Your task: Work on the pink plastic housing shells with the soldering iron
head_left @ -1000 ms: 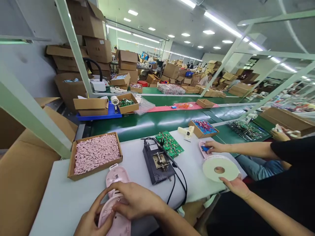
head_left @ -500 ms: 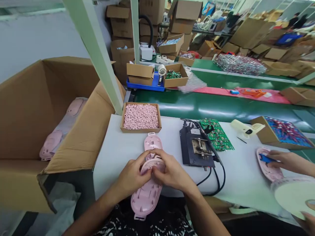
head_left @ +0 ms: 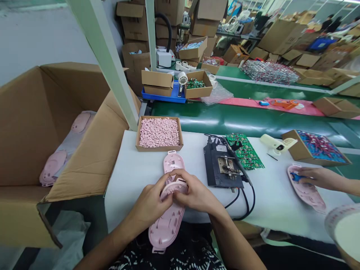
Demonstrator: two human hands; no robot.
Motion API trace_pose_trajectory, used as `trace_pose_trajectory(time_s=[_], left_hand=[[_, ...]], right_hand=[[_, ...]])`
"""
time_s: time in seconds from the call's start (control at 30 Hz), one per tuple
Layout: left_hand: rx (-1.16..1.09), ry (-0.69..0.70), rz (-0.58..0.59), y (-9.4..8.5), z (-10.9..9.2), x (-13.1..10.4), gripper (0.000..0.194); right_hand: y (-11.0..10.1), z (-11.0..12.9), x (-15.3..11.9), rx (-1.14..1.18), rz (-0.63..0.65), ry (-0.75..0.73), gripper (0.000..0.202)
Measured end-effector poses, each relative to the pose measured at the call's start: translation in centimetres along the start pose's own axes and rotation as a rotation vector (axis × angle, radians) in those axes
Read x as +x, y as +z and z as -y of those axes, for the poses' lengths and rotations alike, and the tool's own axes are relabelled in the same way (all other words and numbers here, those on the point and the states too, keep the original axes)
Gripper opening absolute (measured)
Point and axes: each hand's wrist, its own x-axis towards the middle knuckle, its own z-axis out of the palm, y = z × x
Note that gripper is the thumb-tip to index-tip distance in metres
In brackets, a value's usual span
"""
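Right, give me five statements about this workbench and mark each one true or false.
1. Both the left hand and the right hand hold the pink plastic shell. True.
2. The small cardboard tray holds green circuit boards. False: it holds small pink parts.
3. A green circuit board lies beside the black fixture. True.
4. The big carton on the left is shut. False: it is open, with pink shells inside.
5. A co-worker's hand rests on another pink shell. True.
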Motion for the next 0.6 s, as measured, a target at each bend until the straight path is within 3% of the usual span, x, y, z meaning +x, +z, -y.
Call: trace_pose_trajectory(time_s=[0.43, 0.6], left_hand=[[0.004, 0.023, -0.009, -0.2, -0.2, -0.2, 0.06], [-0.033, 0.011, -0.062, -0.4, 0.9, 0.6, 0.058]], right_hand=[[0.5, -0.4, 0.3, 0.039, -0.016, 0.022, 0.054], [-0.1, -0.3, -0.3, -0.056, -0.058, -0.028, 0.055]])
